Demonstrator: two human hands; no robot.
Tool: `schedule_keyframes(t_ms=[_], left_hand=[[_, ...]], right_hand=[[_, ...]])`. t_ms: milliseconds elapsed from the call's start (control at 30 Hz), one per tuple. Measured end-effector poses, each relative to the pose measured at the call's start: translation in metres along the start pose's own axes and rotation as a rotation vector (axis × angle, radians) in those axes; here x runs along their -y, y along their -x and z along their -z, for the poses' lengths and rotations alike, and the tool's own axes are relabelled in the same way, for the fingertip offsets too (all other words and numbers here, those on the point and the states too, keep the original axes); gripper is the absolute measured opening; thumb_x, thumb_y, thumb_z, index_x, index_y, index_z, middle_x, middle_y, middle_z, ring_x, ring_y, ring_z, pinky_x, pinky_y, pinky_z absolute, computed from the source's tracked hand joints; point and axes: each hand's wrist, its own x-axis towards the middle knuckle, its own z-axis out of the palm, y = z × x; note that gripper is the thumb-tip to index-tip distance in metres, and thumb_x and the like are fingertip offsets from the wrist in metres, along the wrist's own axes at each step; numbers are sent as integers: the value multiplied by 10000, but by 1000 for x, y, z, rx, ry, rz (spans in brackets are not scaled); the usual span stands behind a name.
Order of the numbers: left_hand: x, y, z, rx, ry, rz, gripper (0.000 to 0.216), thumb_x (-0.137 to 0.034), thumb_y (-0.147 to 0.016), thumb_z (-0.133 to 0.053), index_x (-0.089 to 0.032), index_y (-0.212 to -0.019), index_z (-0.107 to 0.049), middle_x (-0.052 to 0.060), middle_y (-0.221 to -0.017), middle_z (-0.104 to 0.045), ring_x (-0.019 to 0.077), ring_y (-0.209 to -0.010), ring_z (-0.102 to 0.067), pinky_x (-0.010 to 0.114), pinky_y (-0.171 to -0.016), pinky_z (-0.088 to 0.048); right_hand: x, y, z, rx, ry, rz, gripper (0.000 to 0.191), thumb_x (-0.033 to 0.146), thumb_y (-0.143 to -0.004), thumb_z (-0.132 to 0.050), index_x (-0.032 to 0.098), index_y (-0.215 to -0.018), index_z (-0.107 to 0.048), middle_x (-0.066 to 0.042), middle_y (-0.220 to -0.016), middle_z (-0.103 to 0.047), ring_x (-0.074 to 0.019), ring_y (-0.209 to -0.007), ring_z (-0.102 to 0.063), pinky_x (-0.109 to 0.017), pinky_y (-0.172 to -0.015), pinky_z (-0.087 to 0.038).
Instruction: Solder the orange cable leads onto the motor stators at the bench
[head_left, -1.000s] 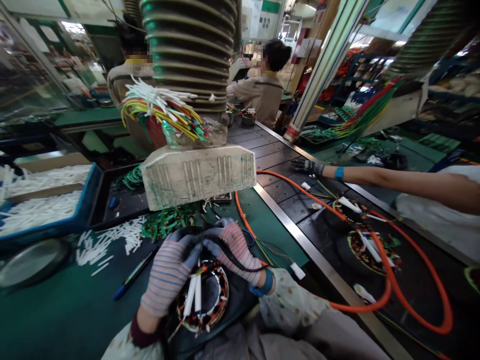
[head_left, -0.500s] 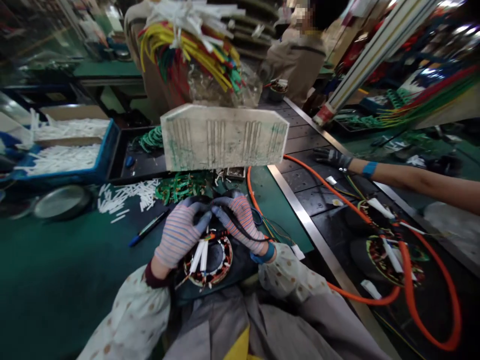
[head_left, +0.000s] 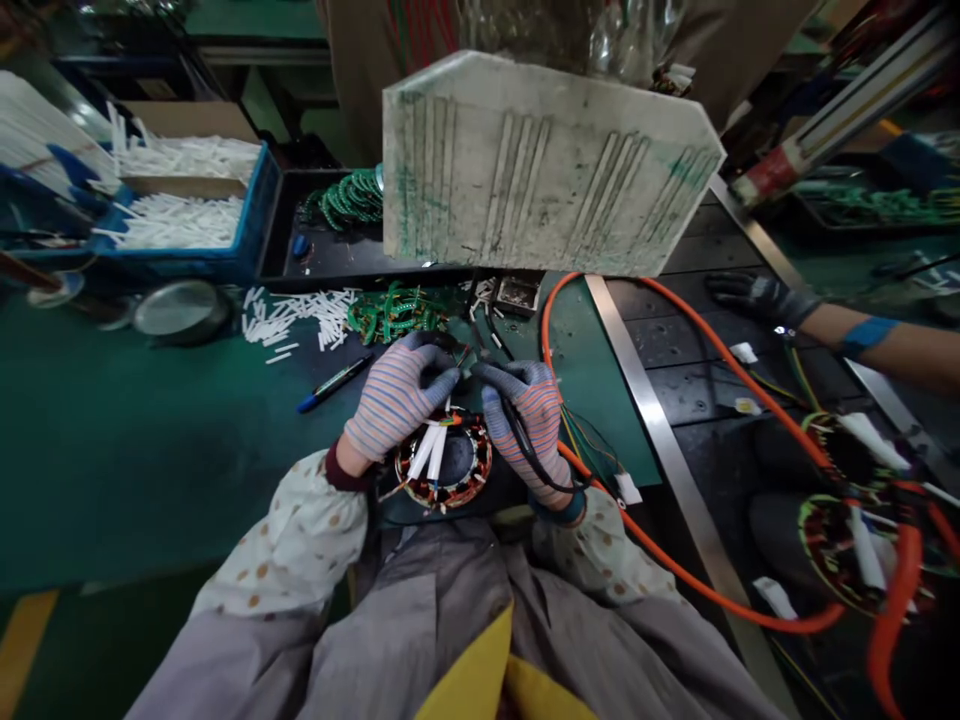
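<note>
My left hand [head_left: 401, 395], in a striped glove with grey-blue fingertips, is closed in a pinch above a wound stator ring [head_left: 480, 472]. What its fingertips grip is too small to make out; thin wire ends show beside them. Gloved alike, my right hand [head_left: 534, 420] has its fingers closed on a black cable [head_left: 526, 447], which loops over the back of the hand towards the wrist. A small gap separates the two hands. The stator lies in front of my body, with white sleeves [head_left: 433, 452] over its leads and copper windings around its rim.
A blue pen [head_left: 330, 385], loose white tubes [head_left: 300, 318] and green circuit pieces [head_left: 397, 312] lie beyond my hands. A blue bin [head_left: 251, 215] stands back left. Right, an orange hose [head_left: 675, 300] crosses the metal-edged line, where a co-worker's gloved hand [head_left: 757, 297] rests near other stators [head_left: 832, 550].
The view has tipped downward. My fingertips, close together before, have drawn slightly apart, and thin wire ends now show between them. The black cable is still in my right hand.
</note>
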Motion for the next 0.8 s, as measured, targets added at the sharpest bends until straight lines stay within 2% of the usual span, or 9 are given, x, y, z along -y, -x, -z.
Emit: schedule_keyframes(t_ms=[167, 400, 500, 600, 700, 800], left_hand=[[0, 2, 0, -9, -39, -37, 169, -326, -1034, -680, -202, -975, -778, 73, -1031, -707, 270, -984, -685, 403, -961, -585], [0, 3, -3, -53, 0, -40, 216, -372, -1071, -639, -203, -1016, -762, 77, -1060, -730, 279, -1025, -702, 413, -991, -580], [-2, 3, -5, -70, -15, -2, 181, -362, -1057, -655, -209, -1025, -748, 70, -1052, -734, 273, -1012, -701, 400, -967, -580], [-5, 3, -3, -40, -58, -6, 148, -338, -1040, -674, -213, -1007, -744, 69, -1048, -727, 272, -1003, -695, 398, -961, -574], [-6, 1, 2, 13, -90, -7, 140, -330, -1026, -687, -212, -977, -745, 63, -1023, -704, 264, -957, -684, 395, -934, -571], [-6, -1, 8, 58, -95, -2, 162, -352, -1017, -693, -211, -953, -741, 56, -988, -680, 254, -902, -670, 386, -887, -566]], right_hand=[[-2, -4, -2, 57, 48, 0, 375, 287, -1092, -569, 285, -1363, -828, -107, -1161, -708, -283, -1074, -668, -448, -912, -579], [-3, -5, -7, 45, 32, -13, 309, 296, -1092, -579, 273, -1269, -831, -105, -1164, -729, -275, -1079, -686, -452, -935, -590], [-7, 5, -6, -106, 63, 73, 258, 263, -1049, -599, 279, -1169, -826, -87, -1056, -741, -268, -969, -684, -440, -846, -569], [-12, 22, -2, -254, 1, 169, 182, 247, -1002, -581, 294, -1026, -755, -27, -876, -712, -235, -812, -658, -407, -752, -538], [-15, 34, 1, -261, -100, 241, 124, 276, -989, -569, 297, -952, -685, 16, -757, -662, -204, -709, -626, -368, -674, -505], [-17, 38, 2, -281, -183, 249, 144, 308, -1013, -551, 299, -941, -674, 16, -726, -649, -199, -679, -631, -364, -657, -513]])
